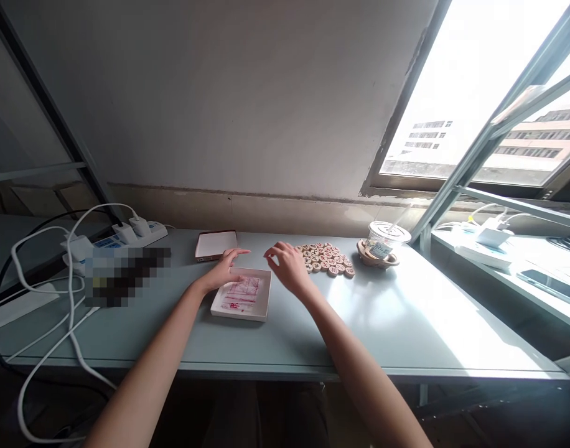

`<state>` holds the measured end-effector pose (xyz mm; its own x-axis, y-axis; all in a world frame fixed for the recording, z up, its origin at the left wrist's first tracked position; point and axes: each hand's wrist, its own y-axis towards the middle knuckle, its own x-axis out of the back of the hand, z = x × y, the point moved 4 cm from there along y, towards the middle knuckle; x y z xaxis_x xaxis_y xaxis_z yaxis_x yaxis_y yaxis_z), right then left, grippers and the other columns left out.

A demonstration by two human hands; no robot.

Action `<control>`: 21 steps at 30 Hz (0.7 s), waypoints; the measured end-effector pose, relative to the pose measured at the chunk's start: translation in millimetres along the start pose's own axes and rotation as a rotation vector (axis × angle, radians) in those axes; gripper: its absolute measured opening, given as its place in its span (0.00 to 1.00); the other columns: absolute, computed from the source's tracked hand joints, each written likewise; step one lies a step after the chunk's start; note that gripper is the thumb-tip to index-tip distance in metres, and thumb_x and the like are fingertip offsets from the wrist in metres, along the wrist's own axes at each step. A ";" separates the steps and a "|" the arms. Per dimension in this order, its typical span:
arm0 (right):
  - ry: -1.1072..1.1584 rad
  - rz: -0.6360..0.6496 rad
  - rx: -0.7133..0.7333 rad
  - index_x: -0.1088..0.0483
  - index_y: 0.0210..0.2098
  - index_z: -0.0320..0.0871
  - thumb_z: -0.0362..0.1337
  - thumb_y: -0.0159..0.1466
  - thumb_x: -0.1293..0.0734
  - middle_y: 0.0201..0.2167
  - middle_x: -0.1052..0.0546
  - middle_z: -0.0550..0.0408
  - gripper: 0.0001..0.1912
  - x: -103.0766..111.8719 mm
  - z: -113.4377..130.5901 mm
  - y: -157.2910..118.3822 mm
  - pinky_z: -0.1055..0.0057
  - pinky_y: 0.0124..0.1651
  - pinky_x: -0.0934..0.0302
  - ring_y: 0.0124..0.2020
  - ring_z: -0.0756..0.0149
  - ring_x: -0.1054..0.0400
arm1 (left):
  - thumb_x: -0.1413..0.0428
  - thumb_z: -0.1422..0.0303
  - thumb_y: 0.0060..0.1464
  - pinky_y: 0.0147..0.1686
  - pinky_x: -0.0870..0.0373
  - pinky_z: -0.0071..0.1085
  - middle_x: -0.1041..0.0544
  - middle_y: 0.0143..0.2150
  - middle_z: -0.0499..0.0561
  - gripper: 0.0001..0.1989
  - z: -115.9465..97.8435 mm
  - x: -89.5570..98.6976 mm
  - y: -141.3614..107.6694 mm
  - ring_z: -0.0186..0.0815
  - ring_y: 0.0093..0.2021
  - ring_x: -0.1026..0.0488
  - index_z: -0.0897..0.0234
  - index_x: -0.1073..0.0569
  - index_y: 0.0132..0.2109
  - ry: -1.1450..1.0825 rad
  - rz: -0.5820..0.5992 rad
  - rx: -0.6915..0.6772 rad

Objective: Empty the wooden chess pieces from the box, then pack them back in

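Note:
My left hand [223, 272] is open at the back left corner of a shallow white box [267, 298], its index finger stretched out and its thumb over the box's rim. Inside the box lies a flat sheet with red print [241, 292], which looks wrapped in clear plastic. My right hand [287, 266] hovers just past the box's back right corner with loosely bent fingers; nothing shows in them. Right beside it, several round wooden Chinese chess pieces [332, 270] with carved characters lie close together on the table; the hand hides part of the group.
A box lid [216, 244] lies behind the left hand. At the right, a plastic cup [383, 239] with a straw sits in a brown holder [368, 258]. Power strips [152, 233] and white cables [70, 298] crowd the left. A grey table [303, 348] meets the wall behind.

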<state>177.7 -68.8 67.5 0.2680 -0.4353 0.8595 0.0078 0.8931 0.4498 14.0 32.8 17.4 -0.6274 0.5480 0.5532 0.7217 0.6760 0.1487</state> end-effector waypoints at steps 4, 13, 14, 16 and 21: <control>-0.134 0.198 -0.103 0.28 0.41 0.47 0.39 0.60 0.35 0.41 0.28 0.52 0.09 10.6 -34.9 -5.8 0.68 0.43 0.47 0.44 0.61 0.36 | 0.44 0.65 0.46 0.54 0.41 0.41 0.37 0.54 0.53 0.22 2.2 7.0 3.2 0.41 0.53 0.37 0.56 0.32 0.51 0.034 -0.172 -0.026; -0.252 0.256 -0.068 0.26 0.37 0.44 0.42 0.59 0.33 0.40 0.26 0.49 0.10 -2.0 -52.8 -9.9 0.68 0.43 0.49 0.46 0.58 0.37 | 0.45 0.60 0.46 0.36 0.37 0.31 0.26 0.35 0.51 0.12 18.5 17.3 6.6 0.37 0.36 0.31 0.64 0.26 0.33 0.149 -0.209 0.037; -0.219 0.240 -0.065 0.26 0.37 0.44 0.43 0.59 0.33 0.39 0.26 0.49 0.11 -0.9 -51.0 -8.8 0.68 0.42 0.49 0.45 0.59 0.37 | 0.45 0.59 0.46 0.35 0.38 0.31 0.25 0.34 0.51 0.12 20.2 16.4 6.7 0.37 0.35 0.31 0.64 0.26 0.31 0.157 -0.189 0.055; -0.120 0.203 -0.049 0.27 0.37 0.45 0.45 0.60 0.35 0.37 0.26 0.52 0.12 2.4 -44.8 -6.8 0.70 0.41 0.49 0.43 0.61 0.36 | 0.46 0.58 0.47 0.35 0.38 0.31 0.25 0.32 0.50 0.13 20.4 13.4 6.9 0.37 0.34 0.31 0.64 0.26 0.30 0.172 -0.164 0.064; 0.099 0.190 0.111 0.29 0.39 0.47 0.47 0.60 0.36 0.34 0.26 0.57 0.13 -2.7 -7.3 -5.9 0.72 0.39 0.50 0.36 0.68 0.34 | 0.46 0.56 0.47 0.35 0.37 0.30 0.24 0.31 0.50 0.16 7.4 -1.8 7.9 0.37 0.33 0.30 0.65 0.25 0.31 0.164 -0.086 0.007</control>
<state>183.9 -72.0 60.7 0.3480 -0.2425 0.9056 -0.1566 0.9374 0.3112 18.7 40.8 11.5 -0.6302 0.4007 0.6651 0.6651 0.7205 0.1963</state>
